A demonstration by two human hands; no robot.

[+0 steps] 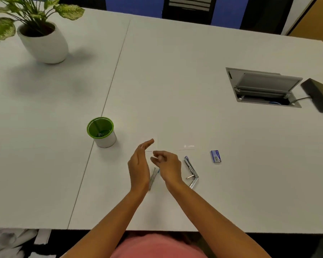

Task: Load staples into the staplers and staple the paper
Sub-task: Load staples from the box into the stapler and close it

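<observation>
My left hand [139, 162] is held edge-up above the table with straight fingers, holding nothing. Just right of it, my right hand [167, 163] has its fingertips curled together; whether it pinches anything is too small to tell. Between and below the hands lies a slim metal stapler [154, 176], partly hidden by my left hand. A second stapler [191, 171] lies swung open to the right of my right wrist. A small blue staple box [216, 156] sits further right. A white sheet of paper [175, 144] lies beyond the hands, barely visible against the table.
A green-rimmed white cup [102, 133] stands to the left of my hands. A potted plant [43, 40] is at the far left. An open cable hatch [263, 88] and a black device [321, 95] are at the right. The table's front edge [157, 230] is near my body.
</observation>
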